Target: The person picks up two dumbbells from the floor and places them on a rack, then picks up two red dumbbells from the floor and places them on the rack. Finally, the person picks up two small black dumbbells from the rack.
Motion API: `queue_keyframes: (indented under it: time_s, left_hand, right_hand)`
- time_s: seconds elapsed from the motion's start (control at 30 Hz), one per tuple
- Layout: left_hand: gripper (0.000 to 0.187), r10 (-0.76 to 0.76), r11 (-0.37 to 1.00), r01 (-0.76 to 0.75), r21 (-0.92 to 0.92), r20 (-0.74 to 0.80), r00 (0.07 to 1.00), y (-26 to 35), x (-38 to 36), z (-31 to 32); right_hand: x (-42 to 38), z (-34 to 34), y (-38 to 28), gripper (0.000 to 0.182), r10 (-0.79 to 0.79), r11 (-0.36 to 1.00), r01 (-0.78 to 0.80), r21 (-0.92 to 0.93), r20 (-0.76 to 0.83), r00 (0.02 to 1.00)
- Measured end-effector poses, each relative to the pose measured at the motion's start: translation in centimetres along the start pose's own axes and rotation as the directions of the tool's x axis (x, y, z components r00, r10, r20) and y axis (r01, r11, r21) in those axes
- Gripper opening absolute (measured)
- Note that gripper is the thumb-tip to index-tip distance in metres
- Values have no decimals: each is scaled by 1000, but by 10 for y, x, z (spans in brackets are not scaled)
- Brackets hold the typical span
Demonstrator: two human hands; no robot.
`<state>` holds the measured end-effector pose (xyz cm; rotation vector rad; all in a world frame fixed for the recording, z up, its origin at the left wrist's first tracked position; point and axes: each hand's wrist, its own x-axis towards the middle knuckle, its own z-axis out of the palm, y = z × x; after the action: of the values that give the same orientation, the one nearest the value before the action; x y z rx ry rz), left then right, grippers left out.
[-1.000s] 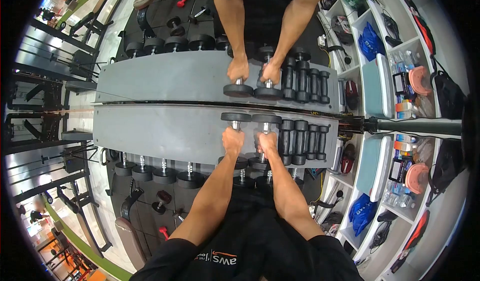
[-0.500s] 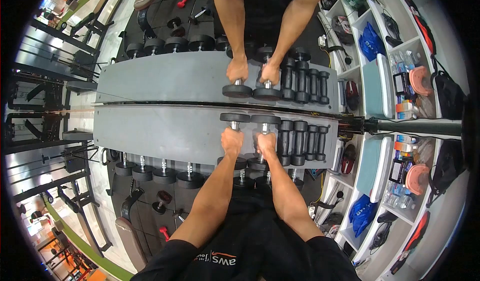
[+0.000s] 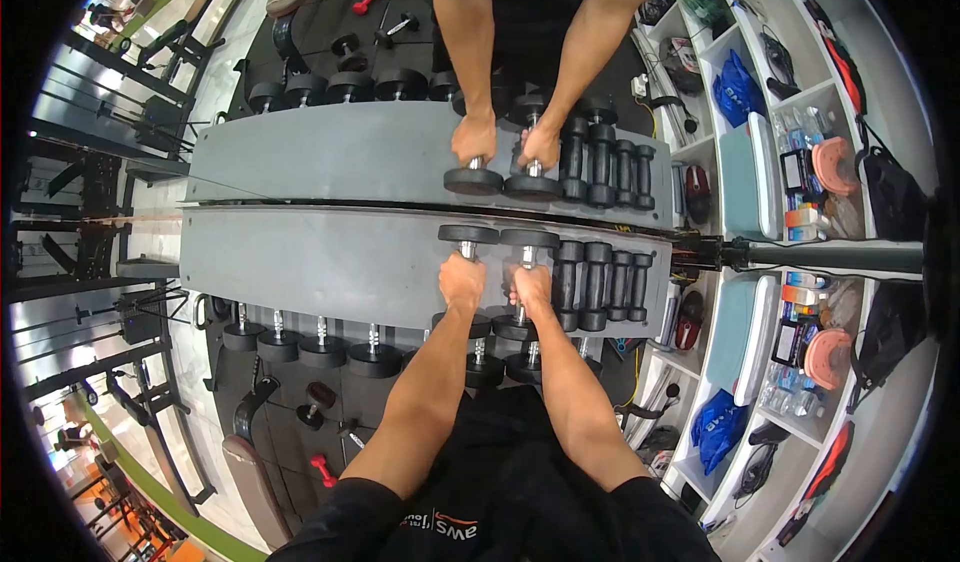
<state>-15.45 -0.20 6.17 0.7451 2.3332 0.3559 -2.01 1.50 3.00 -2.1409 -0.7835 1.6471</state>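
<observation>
Left hand (image 3: 462,282)'s wrapped snug round the left dumbbell (image 3: 468,234), right hand (image 3: 531,286) round the right dumbbell (image 3: 530,239), both roughly parallel, pointing lengthwise away from the person (image 3: 500,472) tbh.

The dumbbells (image 3: 528,255) have glossy metal handles (image 3: 467,250) and matt, rubber-like heads (image 3: 468,233). The grey bench top (image 3: 300,262) looks smooth and satiny. The blue bag (image 3: 718,430) resembles crinkled, shiny plastic; the shirt (image 3: 520,492), matt cloth.

We grip left dumbbell (image 3: 468,234) and right dumbbell (image 3: 529,238): both round-headed, black, silver-handled, side by side over grey top (image 3: 300,262).
</observation>
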Motion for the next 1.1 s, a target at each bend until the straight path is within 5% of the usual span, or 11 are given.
queue_keyframes:
  time_s: [0.13,0.27,0.33,0.4,0.53,0.77,0.9,1.1]
  left_hand:
    - [30,-3,1000,3,-12,7,1000,0,1,1]
    - [29,29,1000,-29,4,-5,1000,-2,-3,-2]
    - [28,47,999,-47,0,-4,999,-4,-4,-2]
    - [28,67,998,-67,-13,-17,998,-4,-3,-2]
    - [26,92,994,-91,-55,12,996,-10,-4,-4]
    - [86,110,991,-85,-100,276,955,-26,3,-14]
    - [88,243,950,-184,-253,230,942,-47,-11,-28]
    - [85,640,713,-560,-422,63,766,-104,-57,-52]
  right_hand:
    - [-33,-22,-20,73,-129,866,156,-476,88,988]
    - [-75,-29,-16,76,-260,685,245,-686,85,962]
    - [-92,-32,2,69,-433,655,360,-664,60,899]
    - [-110,-35,29,50,-706,572,600,-559,36,707]
    - [-156,-44,69,44,-863,414,782,-466,72,500]
    - [-219,-54,108,41,-817,539,782,-314,30,576]
    - [-242,-58,118,45,-812,557,785,-270,20,583]
    - [-256,-55,117,51,-771,612,755,-235,36,636]
